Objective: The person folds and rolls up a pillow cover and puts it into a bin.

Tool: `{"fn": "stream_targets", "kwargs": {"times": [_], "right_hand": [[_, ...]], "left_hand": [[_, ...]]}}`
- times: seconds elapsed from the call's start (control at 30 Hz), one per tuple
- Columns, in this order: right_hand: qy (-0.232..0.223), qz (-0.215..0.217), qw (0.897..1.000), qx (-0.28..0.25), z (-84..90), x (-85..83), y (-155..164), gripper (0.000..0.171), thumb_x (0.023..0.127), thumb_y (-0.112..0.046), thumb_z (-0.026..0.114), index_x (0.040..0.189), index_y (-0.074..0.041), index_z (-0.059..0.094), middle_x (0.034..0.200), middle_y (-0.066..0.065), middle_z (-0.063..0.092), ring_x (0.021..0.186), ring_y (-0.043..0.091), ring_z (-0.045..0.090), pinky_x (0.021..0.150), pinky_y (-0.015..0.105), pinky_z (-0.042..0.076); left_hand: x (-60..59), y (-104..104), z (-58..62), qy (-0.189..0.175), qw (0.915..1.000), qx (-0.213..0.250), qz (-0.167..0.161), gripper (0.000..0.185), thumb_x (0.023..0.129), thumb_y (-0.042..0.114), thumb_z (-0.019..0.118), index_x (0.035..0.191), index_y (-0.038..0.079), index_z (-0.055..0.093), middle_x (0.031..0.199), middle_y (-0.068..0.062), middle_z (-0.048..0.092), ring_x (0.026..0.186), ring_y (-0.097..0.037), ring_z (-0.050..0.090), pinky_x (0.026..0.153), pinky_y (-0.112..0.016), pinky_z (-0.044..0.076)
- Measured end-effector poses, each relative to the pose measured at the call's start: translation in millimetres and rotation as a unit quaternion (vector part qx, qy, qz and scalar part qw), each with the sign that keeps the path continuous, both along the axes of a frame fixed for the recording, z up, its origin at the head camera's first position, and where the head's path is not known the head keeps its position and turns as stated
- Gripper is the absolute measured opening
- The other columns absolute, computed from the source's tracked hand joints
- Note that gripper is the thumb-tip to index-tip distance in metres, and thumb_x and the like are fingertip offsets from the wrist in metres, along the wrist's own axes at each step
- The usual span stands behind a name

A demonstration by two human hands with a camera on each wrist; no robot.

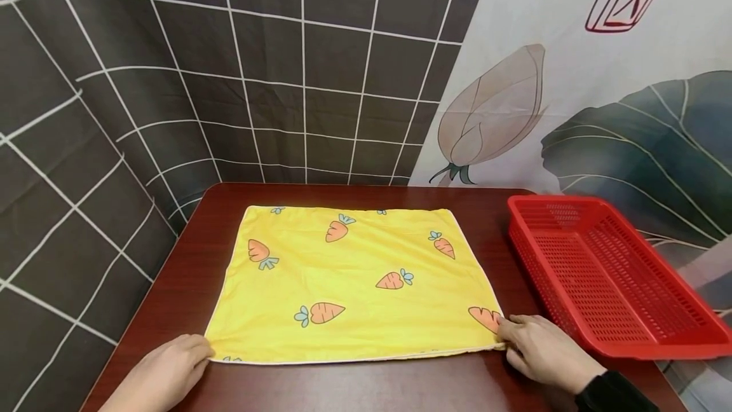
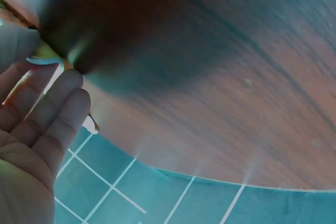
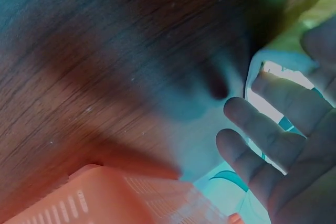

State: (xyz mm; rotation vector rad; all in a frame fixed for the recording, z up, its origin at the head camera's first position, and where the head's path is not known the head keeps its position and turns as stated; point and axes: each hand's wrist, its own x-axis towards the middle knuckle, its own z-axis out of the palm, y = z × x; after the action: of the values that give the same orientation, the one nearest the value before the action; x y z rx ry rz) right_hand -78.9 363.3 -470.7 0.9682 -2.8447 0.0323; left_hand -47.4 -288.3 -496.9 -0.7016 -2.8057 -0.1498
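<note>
A yellow pillowcase (image 1: 354, 253) printed with orange carrots and edged in white lies spread nearly flat on the dark red wooden table (image 1: 440, 380). At its near left corner my left hand (image 1: 166, 367) pinches the fabric; in the left wrist view, thumb and index finger meet on the yellow cloth (image 2: 46, 51). My right hand (image 1: 543, 348) holds the near right corner. The right wrist view shows its thumb and index finger at the white edging (image 3: 283, 59), with the other fingers spread apart. Along the near edge, toward the right, the layers part slightly.
A red plastic basket (image 1: 620, 342) with slotted sides stands at the table's right side, close beside my right hand. Behind the table hangs a dark grid-patterned cloth (image 1: 274, 107), and a white cloth with a lotus print (image 1: 492, 113) hangs at the right.
</note>
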Motion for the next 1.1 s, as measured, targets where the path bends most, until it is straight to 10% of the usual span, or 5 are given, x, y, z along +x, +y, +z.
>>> {"fn": "stream_targets", "kwargs": {"times": [0.2,0.47,0.73,1.1], "right_hand": [[-0.022,-0.057,0.998,0.005,1.3,-1.0,-6,0.019,0.087,-0.024,0.082,0.098,-0.032,0.068,0.079,-0.018,0.057,0.076,0.007,0.06,0.069,0.034,0.054],[-0.019,-0.075,0.997,0.005,0.1,-2.1,-9,0.029,0.078,-0.014,0.084,0.097,-0.027,0.066,0.08,-0.015,0.062,0.075,0.007,0.061,0.068,0.033,0.055],[0.03,-0.027,0.999,-0.015,-1.6,-2.6,-1,0.038,0.078,-0.016,0.091,0.083,-0.035,0.058,0.071,-0.023,0.056,0.068,0.0,0.058,0.063,0.03,0.051],[-0.037,-0.052,0.997,0.03,8.6,3.1,4,0.035,0.082,-0.022,0.088,0.077,-0.034,0.056,0.067,-0.021,0.049,0.063,0.001,0.051,0.059,0.032,0.044]], "left_hand": [[-1.5,-3,-3.7,0.039,0.9985,0.037,0.012,0.036,0.069,0.011,0.095,0.079,0.03,0.067,0.077,0.021,0.06,0.072,0.002,0.054,0.066,-0.023,0.051],[-3.0,-4,-1.1,0.02,0.9978,0.055,0.031,0.032,0.074,0.011,0.094,0.079,0.03,0.069,0.076,0.023,0.059,0.072,0.004,0.054,0.064,-0.023,0.052],[-2.5,-3,4.3,-0.041,0.9954,0.044,0.075,0.024,0.082,0.018,0.092,0.083,0.032,0.072,0.079,0.024,0.06,0.076,0.003,0.055,0.07,-0.026,0.056],[-4.0,1,1.1,0.004,0.9969,0.055,0.056,0.028,0.077,0.016,0.094,0.081,0.033,0.072,0.077,0.024,0.059,0.074,0.002,0.057,0.065,-0.025,0.054]]}}
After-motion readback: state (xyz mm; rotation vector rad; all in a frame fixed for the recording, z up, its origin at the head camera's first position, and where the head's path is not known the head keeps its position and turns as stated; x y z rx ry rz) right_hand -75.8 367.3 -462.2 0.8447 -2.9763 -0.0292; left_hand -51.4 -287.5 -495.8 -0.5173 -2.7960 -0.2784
